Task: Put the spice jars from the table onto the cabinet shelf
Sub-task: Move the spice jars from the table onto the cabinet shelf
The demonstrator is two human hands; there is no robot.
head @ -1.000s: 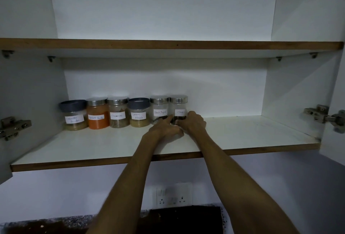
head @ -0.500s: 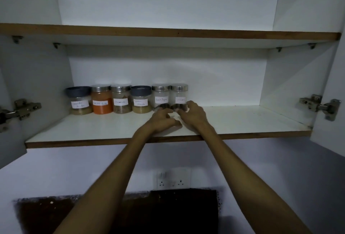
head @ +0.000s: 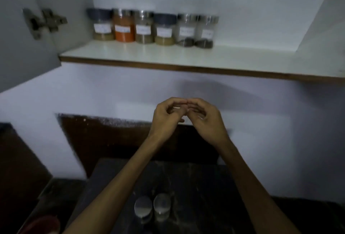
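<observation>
- Both hands are empty: I see my left hand (head: 166, 117) and right hand (head: 207, 119) loosely curled, fingertips touching each other, held up in front of the wall (head: 112, 91) below the shelf.
- Shelf (head: 186, 56) carries six jars (head: 153, 27) side by side in a row at its left rear.
- Table (head: 196, 187) down below holds two more jars (head: 152, 208), just beside each other, silver lids up.
- Hinge (head: 45, 21) sits on the cabinet's left side.

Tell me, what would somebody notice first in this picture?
Probably the row of six jars on the white shelf, mostly the bright orange jar, second from the left. Then the empty left hand and right hand, fingertips together, above two shiny-lidded jars on the dark table.
</observation>
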